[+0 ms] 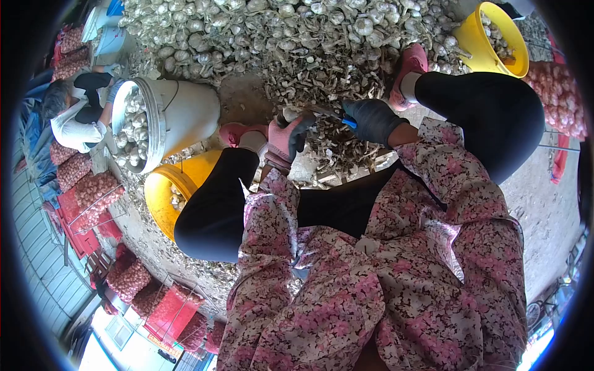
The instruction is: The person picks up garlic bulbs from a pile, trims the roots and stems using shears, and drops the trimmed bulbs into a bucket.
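Observation:
My left hand (288,137), in a pink and grey glove, is closed around a garlic bulb (289,114) whose top shows above the fingers. My right hand (373,120), in a dark glove, grips blue-handled shears (349,120). Their blades point left toward the bulb and the stem beside it; whether they touch it is too small to tell. Beneath both hands lies a heap of dry stem cuttings and peelings (346,148). A large pile of garlic (278,37) spreads beyond them.
A white bucket (192,114) of garlic and a yellow bucket (166,196) stand at left; another yellow bucket (479,46) is at upper right. A co-worker (77,114) crouches at far left. Red net sacks (93,191) of garlic line the left side.

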A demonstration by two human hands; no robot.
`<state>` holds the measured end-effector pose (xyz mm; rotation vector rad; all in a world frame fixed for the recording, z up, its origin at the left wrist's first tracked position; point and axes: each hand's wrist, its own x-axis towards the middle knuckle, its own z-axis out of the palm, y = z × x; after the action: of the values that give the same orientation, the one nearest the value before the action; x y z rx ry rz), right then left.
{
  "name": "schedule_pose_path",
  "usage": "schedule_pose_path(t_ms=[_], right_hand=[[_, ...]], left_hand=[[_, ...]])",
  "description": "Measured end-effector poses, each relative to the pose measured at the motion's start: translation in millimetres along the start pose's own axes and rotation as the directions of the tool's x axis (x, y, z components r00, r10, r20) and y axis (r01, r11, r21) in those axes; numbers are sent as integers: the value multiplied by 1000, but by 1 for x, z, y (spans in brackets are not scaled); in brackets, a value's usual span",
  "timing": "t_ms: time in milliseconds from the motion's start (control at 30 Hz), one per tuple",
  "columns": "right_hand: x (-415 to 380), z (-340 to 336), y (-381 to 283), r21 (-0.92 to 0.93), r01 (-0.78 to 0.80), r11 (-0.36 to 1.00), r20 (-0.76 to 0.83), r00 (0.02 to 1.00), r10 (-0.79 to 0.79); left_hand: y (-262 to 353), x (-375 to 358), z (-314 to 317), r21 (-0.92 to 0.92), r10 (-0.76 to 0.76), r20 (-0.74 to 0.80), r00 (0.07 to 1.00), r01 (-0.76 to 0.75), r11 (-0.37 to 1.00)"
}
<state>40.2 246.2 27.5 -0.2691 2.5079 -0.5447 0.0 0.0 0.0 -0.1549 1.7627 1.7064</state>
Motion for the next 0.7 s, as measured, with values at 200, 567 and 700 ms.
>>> schedule_pose_path(t_ms=[200, 567, 700], right_hand=[[15, 34, -6, 833, -100, 544, -112, 933, 343], [-13, 32, -32, 752, -106, 651, -45, 976, 211], [-20, 33, -37, 760, -38, 649, -69, 988, 138]], left_hand=[[-6, 10, 3, -665, 116, 340, 933, 151, 732], [38, 10, 8, -970, 342, 31, 939, -55, 239], [46, -8, 11, -982, 371, 66, 926, -7, 191]])
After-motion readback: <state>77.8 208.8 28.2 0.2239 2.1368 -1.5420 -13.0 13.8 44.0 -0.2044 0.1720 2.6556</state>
